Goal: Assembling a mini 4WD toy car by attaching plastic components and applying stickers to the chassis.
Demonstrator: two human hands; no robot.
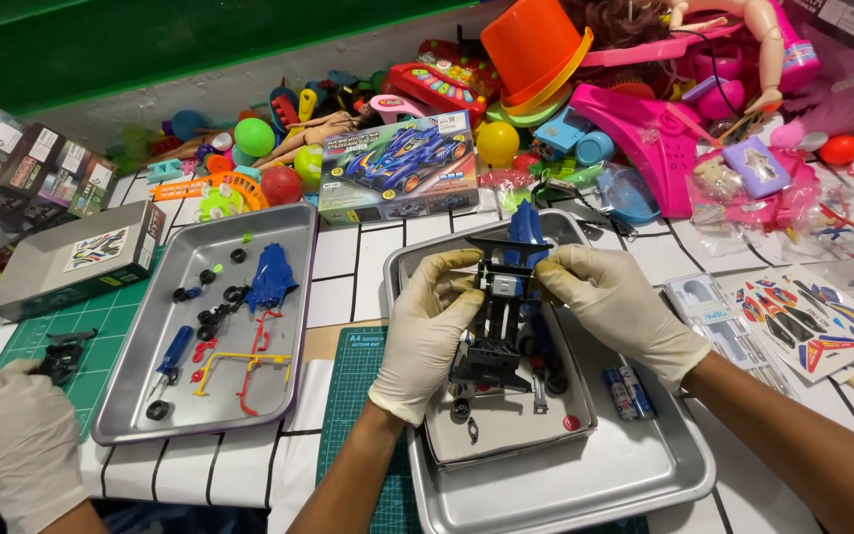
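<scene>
The grip of both gloved hands is closed on a black toy car chassis (499,331), which is held upright over a metal tray (644,475): the left hand (427,331) is wrapped round its left side, and the right hand (610,302) is pinched on its upper right edge, the fingertips of the two hands almost meeting at a small grey part near the top. A blue car body (526,229) is seen just behind the chassis, at the far rim of the tray. In the tray, below the chassis, a shallow grey lid (506,420) with small black and red parts is laid, and two batteries (629,393) are placed beside it. A second metal tray (140,396), to the left, is filled with a blue shell (271,278), black wheels, a blue screwdriver (174,354) and red and yellow part frames. A kit box (397,166) with a blue racing car picture is stood behind the trays, and sticker sheets (808,321) are spread on the bench at the right. Another person's gloved hand (12,445) is seen at the lower left, beside a black part (61,356) on a green cutting mat (101,331).
</scene>
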